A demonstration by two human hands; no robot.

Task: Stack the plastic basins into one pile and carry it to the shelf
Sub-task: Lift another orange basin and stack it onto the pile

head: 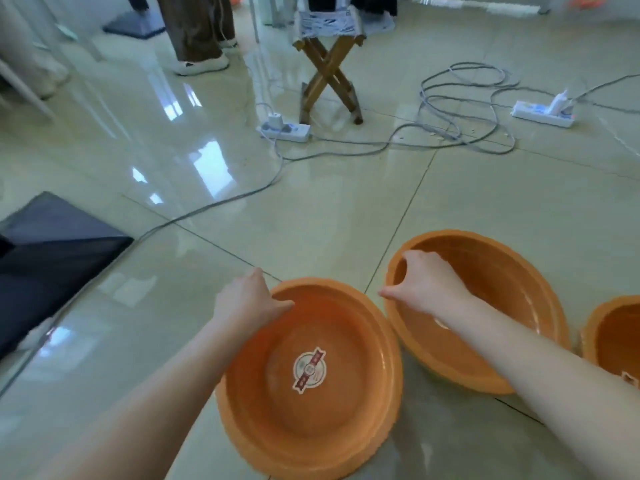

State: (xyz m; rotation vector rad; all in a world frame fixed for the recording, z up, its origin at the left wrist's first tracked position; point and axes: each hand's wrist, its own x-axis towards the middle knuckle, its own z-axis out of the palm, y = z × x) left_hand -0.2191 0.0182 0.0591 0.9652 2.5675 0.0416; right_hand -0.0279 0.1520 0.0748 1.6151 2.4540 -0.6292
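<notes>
Three orange plastic basins stand on the tiled floor. The nearest basin (pixel 311 410) has a round sticker on its bottom. My left hand (pixel 247 301) grips its far left rim, thumb inside. A second basin (pixel 491 292) stands to its right, its near side lifted slightly off the floor. My right hand (pixel 420 280) is closed on this basin's left rim, fingers inside the bowl. The third basin (pixel 613 336) shows only partly at the right edge of the view.
Grey cables (pixel 450 109) and two white power strips (pixel 285 129) (pixel 542 112) lie on the floor ahead. A folding wooden stool (pixel 327 77) stands beyond them, a person's legs (pixel 201 36) at the back left. A dark flat panel (pixel 45 258) lies at left.
</notes>
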